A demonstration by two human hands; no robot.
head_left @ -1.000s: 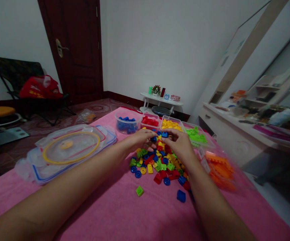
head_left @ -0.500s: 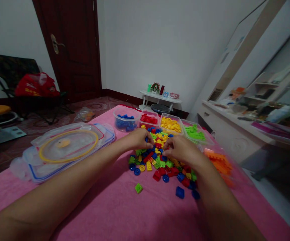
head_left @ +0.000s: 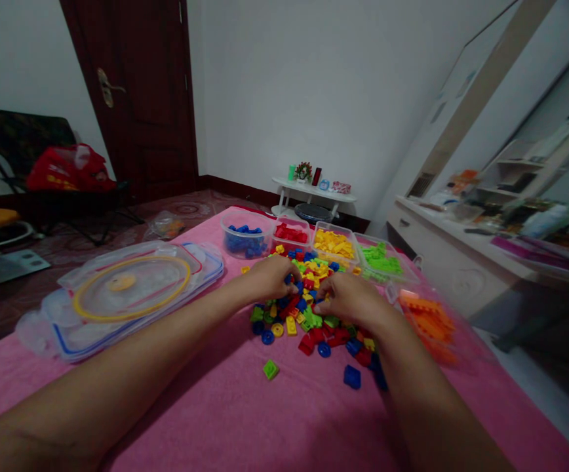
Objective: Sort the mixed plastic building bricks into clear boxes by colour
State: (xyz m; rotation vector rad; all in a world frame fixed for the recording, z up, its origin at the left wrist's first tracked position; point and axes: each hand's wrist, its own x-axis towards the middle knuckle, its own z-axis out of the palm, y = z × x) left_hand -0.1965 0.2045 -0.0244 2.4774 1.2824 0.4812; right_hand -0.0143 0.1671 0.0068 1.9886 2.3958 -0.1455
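Observation:
A mixed pile of toy building blocks [head_left: 309,319] in red, yellow, green and blue lies on the pink cloth [head_left: 206,400]. At the pile's left side is my left hand [head_left: 271,278], its fingers curled closed around blue building blocks by the fingertips. My right hand [head_left: 351,298] reaches into the pile from the right, fingers bent together, the tips low beside green blocks. Whatever it pinches is hidden. Loose on the cloth in front lie a green block [head_left: 271,370] and a blue block [head_left: 352,377].
Behind the pile stand clear containers of blue [head_left: 225,239], red [head_left: 275,244], yellow [head_left: 316,252] and green blocks [head_left: 363,265]. A container with orange pieces [head_left: 429,320] sits right. Stacked clear lids [head_left: 141,308] lie left. A cabinet [head_left: 454,252] stands beyond the right edge.
My right hand has shifted slightly left and lower into the pile. My left hand stays at the pile's left side, its fingers slightly lower. The camera view has moved a little.

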